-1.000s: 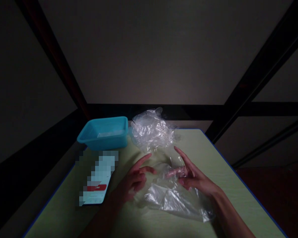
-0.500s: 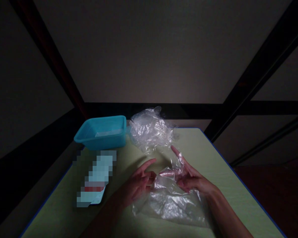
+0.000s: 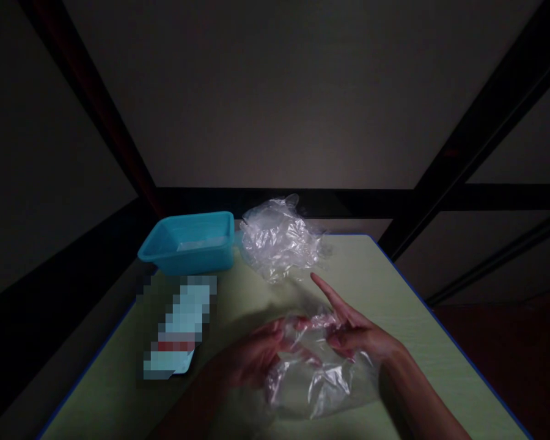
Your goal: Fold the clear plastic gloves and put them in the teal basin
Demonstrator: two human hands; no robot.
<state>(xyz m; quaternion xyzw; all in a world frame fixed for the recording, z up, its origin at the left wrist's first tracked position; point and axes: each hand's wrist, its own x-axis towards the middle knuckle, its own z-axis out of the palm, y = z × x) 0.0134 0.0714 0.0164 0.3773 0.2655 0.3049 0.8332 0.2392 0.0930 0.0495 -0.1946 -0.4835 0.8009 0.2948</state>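
A clear, crinkled plastic bag (image 3: 323,388) is stretched between my two hands, low above the near part of the table. My right hand (image 3: 360,333) pinches its upper edge between the thumb and bent fingers, while the index finger points away from me. On the other side, my left hand (image 3: 259,354) holds the bag, with its fingers seen partly through the film and its thumb on the near side. Beyond my hands lies a heap of crumpled clear plastic bags (image 3: 279,238).
A blue plastic basin (image 3: 197,260) stands at the table's back left. In front of it lies a pale, flat object (image 3: 183,327), mostly blurred out by pixels. The light green table (image 3: 376,281) has a blue edge, and a dark-framed wall rises behind it.
My left hand has come to the right onto the bag, and its raised finger has folded in. The bag's upper part has come down off my right index finger.
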